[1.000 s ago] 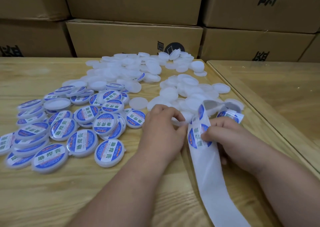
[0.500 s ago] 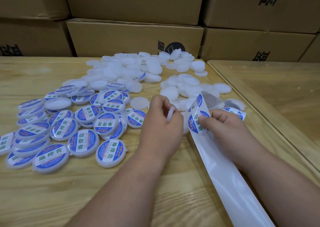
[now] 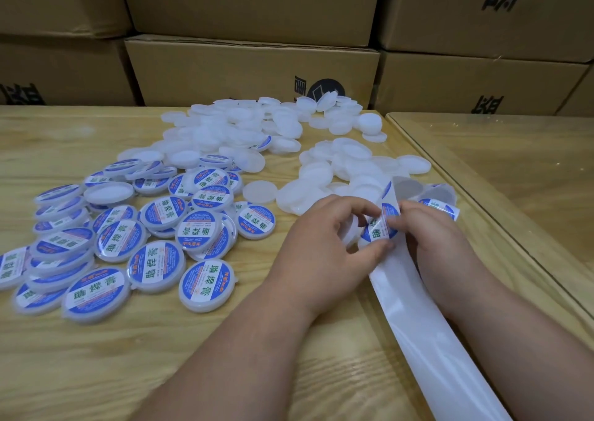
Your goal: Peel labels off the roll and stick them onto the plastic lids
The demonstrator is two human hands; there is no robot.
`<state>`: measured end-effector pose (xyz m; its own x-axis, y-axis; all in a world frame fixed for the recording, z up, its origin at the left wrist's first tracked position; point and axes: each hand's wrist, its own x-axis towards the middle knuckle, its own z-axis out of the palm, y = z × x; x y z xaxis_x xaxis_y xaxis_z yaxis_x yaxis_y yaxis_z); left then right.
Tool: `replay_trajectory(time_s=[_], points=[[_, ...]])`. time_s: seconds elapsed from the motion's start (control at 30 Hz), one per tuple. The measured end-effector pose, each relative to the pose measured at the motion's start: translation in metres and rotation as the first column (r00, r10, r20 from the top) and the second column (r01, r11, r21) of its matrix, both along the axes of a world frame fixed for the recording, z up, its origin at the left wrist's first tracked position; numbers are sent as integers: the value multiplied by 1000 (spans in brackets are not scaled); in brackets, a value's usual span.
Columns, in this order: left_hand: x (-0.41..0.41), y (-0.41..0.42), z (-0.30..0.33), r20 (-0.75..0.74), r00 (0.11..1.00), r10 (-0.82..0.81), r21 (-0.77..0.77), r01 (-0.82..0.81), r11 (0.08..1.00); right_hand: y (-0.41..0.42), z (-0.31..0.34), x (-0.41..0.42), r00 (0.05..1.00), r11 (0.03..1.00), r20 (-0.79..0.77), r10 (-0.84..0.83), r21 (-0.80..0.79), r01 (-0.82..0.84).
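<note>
Since half a second ago your hands have closed together right of centre, left hand (image 3: 324, 247) now in a narrow grip pinching the label (image 3: 379, 227) with your right hand (image 3: 430, 237) over the lid (image 3: 352, 232), just above the surface (image 3: 96, 356).

you have a pale wooden table (image 3: 96, 350) with a strong grain running across it. to your right a second table (image 3: 530, 176) butts against it, its top glossy under a clear sheet. behind both, brown cardboard boxes (image 3: 250, 67) are stacked in rows, black printed characters on their faces, and one box shows a round black mark (image 3: 326, 89).
</note>
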<state>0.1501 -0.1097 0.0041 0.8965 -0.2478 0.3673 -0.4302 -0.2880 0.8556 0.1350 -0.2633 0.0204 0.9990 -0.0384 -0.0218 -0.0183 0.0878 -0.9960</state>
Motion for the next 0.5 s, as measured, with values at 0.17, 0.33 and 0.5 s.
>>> replay_trajectory(time_s=[0.17,0.33,0.5], points=[[0,0,0,17,1000,25,-8,-25,1000,0,-1,1,997,998,53,57,25,-58],[1,0,-1,30,998,57,11,-57,998,-1,-2,0,995,1000,101,14,-2,-14],[0,-1,0,35,997,72,-7,-72,997,1,-1,0,986,982,150,-78,-156,102]])
